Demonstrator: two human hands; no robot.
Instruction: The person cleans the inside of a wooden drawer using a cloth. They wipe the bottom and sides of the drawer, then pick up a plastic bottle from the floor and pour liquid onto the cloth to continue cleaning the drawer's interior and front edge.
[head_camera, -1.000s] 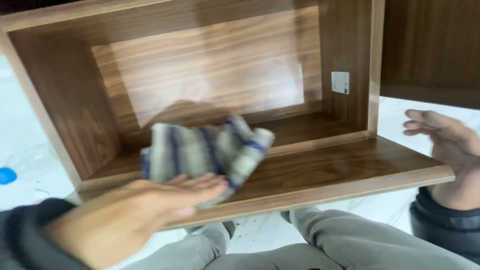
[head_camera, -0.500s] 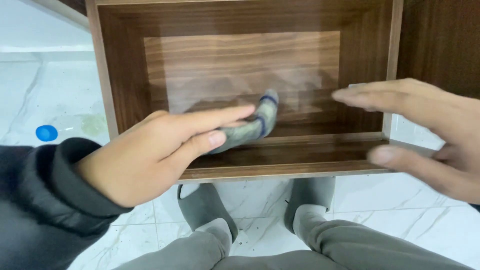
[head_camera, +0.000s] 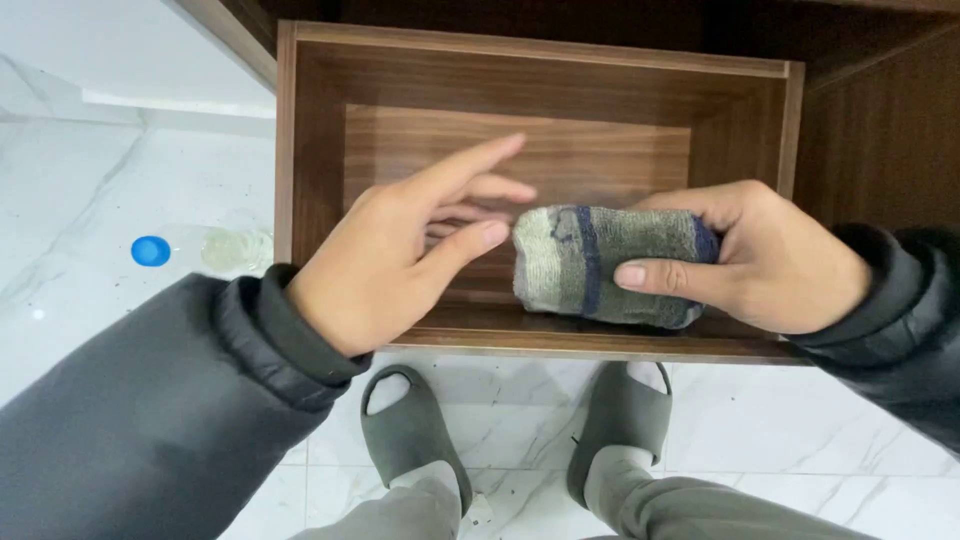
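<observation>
The 1 rolled grey-green knitted cloth with dark blue stripes (head_camera: 608, 266) lies low inside the open walnut-brown wooden drawer (head_camera: 540, 110), near its front edge, clasped by the right hand (head_camera: 760, 258) with the thumb across its front. The left hand (head_camera: 400, 255) hovers just beside it, fingers spread and loose, thumb tip nearly touching. Half a second ago the left hand pressed the cloth while the right hovered open; now the 2 hands have swapped roles.

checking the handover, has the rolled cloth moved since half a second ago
Yes: the rolled cloth went from under the left hand rightward along the drawer into the right hand.
</observation>
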